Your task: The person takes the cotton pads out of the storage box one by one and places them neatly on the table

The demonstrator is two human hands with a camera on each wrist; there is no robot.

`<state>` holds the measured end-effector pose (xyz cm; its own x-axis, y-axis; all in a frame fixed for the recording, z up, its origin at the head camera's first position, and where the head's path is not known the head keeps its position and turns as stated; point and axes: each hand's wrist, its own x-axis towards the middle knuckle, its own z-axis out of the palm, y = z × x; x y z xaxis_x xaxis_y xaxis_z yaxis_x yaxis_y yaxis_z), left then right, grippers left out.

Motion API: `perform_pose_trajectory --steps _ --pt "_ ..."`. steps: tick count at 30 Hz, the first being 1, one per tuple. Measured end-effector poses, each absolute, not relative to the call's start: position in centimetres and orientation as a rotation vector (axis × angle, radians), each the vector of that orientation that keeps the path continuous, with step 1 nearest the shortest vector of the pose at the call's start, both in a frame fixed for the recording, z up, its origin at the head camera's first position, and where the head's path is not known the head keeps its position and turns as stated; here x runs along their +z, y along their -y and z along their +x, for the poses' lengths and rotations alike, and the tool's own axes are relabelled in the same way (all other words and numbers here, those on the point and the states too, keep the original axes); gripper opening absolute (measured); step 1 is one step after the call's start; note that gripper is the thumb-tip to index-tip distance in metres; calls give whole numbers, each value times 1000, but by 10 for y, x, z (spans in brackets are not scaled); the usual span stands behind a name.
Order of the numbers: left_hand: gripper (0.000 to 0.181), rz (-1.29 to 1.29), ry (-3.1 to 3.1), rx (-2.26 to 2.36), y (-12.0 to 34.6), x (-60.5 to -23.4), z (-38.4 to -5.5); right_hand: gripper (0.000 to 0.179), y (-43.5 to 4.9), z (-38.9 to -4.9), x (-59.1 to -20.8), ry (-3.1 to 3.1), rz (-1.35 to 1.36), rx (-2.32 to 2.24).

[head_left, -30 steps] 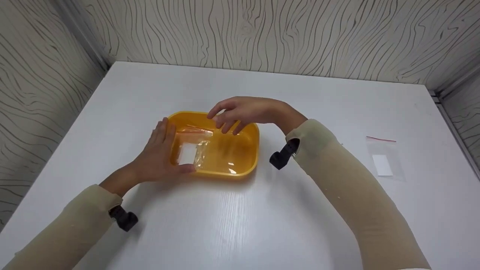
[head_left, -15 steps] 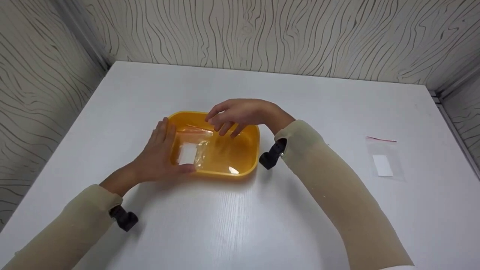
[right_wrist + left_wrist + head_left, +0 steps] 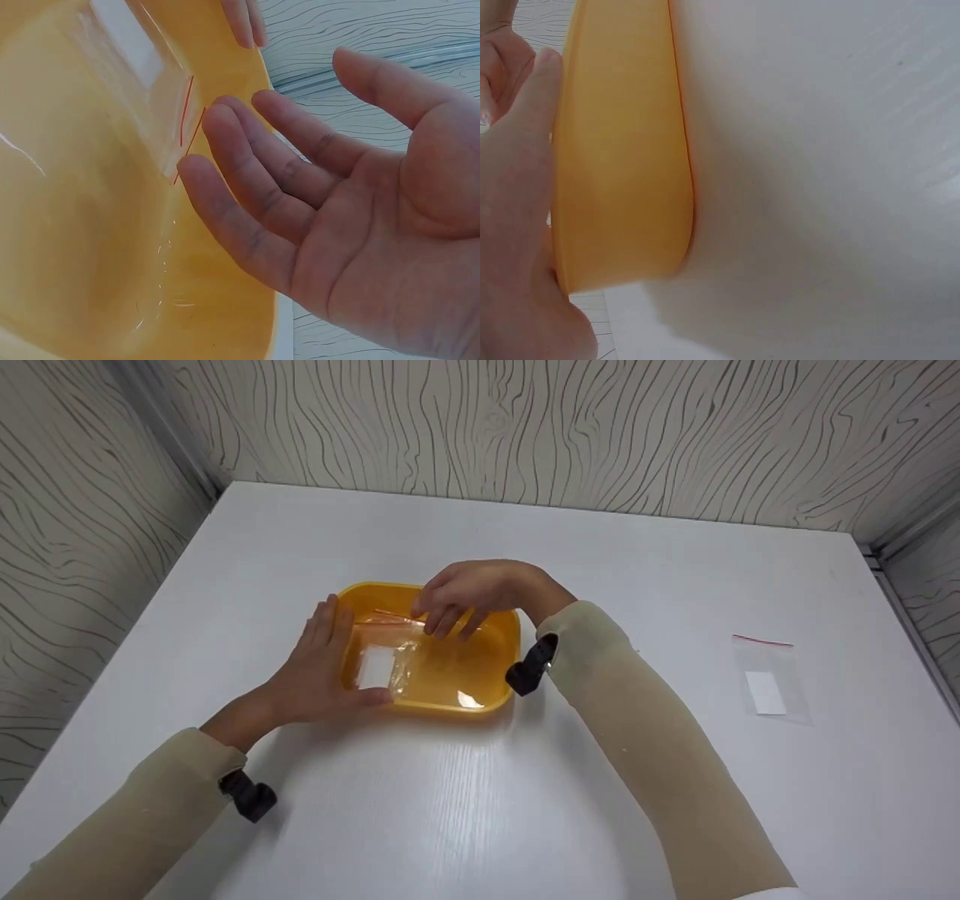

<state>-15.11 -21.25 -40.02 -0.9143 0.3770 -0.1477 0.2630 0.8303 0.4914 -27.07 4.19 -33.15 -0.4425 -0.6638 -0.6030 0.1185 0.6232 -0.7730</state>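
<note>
A yellow plastic basin (image 3: 465,660) sits on the white table. Inside it at the left lie clear zip-lock bags (image 3: 405,660) with red seal lines, at least two overlapping, and a white card (image 3: 376,667) shows among them. My left hand (image 3: 315,671) rests on the basin's left end, thumb along the near rim and fingers over the left side. My right hand (image 3: 476,589) reaches over the far rim, fingers pointing down into the basin. In the right wrist view its fingers (image 3: 225,210) are loosely spread near the red seals (image 3: 187,112), holding nothing.
Another clear zip-lock bag (image 3: 795,679) with a red seal and a white card lies flat on the table at the right. Patterned panels (image 3: 480,435) stand behind and beside the table. A black camera mount (image 3: 251,796) sticks out from each sleeve.
My right hand has moved slightly left and lower into the basin, toward the bags' red seals. The left hand, basin and bags stay in place.
</note>
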Motion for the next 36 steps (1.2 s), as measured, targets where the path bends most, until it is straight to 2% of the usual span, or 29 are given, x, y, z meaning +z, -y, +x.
perform_pose_trajectory --steps 11,36 --pt "135 495 -2771 699 213 -401 -151 52 -29 -269 -342 -1783 -411 -994" --pt "134 472 -2749 701 213 -398 -150 50 -12 -273 -353 -1778 -280 -966"
